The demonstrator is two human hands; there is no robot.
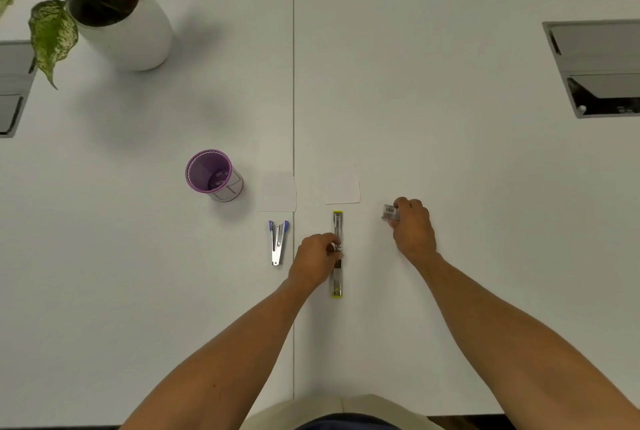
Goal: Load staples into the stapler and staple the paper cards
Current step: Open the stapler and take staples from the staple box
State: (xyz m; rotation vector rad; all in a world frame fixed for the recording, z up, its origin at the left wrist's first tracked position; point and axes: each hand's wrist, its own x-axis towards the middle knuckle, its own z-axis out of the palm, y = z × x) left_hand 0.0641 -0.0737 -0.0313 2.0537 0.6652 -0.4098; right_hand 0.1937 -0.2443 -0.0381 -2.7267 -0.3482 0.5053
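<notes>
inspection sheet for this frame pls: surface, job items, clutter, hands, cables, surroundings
Surface: white table, a seam running down its middle.
Job's things: stapler opened out flat, lying lengthwise; two paper cards just beyond it; staple box right of the stapler.
Clutter: staple remover left of the stapler; purple cup holding small items, too small to identify.
Hands: left hand pinches the stapler's middle; right hand grips the staple box.
Cables: nothing seen.
Surroundings: potted plant far left; open hatches in the table at both edges.
</notes>
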